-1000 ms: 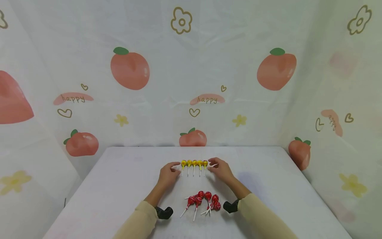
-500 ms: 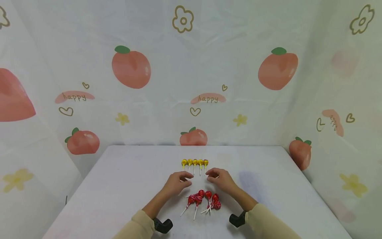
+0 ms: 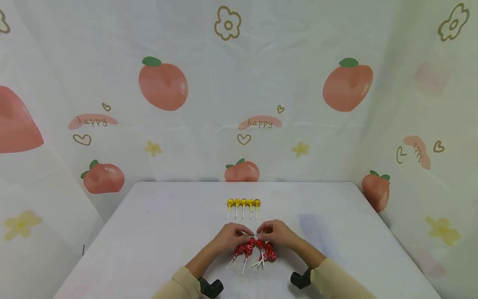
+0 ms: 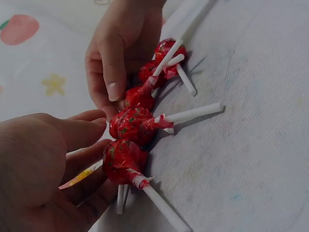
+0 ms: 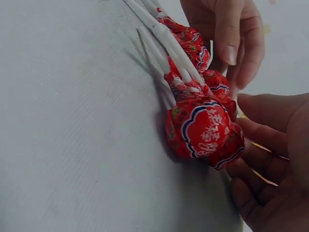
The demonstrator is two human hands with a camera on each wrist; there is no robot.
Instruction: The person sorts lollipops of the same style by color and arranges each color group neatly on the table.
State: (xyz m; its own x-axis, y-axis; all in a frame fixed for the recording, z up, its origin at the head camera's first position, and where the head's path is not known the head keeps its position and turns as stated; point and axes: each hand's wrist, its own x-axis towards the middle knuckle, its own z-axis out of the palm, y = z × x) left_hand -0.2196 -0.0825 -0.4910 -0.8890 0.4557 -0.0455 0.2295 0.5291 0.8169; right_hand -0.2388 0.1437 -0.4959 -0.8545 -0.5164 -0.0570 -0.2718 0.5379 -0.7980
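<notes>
Several red-wrapped lollipops (image 3: 249,249) lie in a loose cluster on the white table, their white sticks pointing mostly toward the near side. My left hand (image 3: 232,237) is at the far left edge of the cluster; in the left wrist view its thumb and fingers are spread beside the candy heads (image 4: 124,162), not closed on one. Across from it, my right hand (image 3: 278,233) reaches over the heads at the right. The right wrist view shows its relaxed fingers (image 5: 263,135) close against the red heads (image 5: 205,128); whether they touch is unclear.
Farther back, several yellow lollipops (image 3: 244,202) lie in a neat row, sticks toward me. The white table (image 3: 168,216) ends at a peach-printed cloth backdrop (image 3: 209,91). A black camera mount (image 3: 211,287) sits at the left wrist, another (image 3: 300,279) at the right.
Both hands have left the ends of the yellow row and come nearer to me, to the red lollipops. The yellow row stays put, and the red cluster looks little changed.
</notes>
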